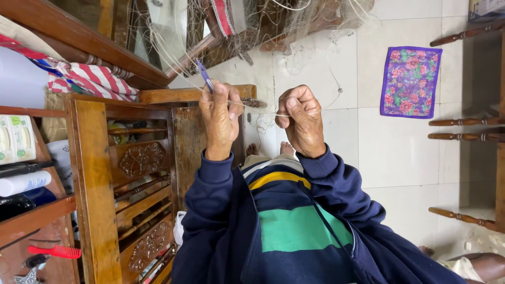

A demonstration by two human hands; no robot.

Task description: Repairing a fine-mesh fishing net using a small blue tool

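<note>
Left hand pinches slim blue plastic netting needle; right hand fisted on thin pale line stretched between them. Tangled translucent fishing net hangs above, draped over wooden furniture; much looks unworked.

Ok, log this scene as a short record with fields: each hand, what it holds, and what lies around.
left hand: left hand closed on a slim blue tool, tip pointing up
right hand: right hand fisted, pinching a thin pale line
line: runs taut between both hands
net: fine fishing net hangs above the hands
clothing: navy jacket over a striped shirt
left side: carved wooden shelf, red comb
floor: pale tiles, purple floral cloth
</note>
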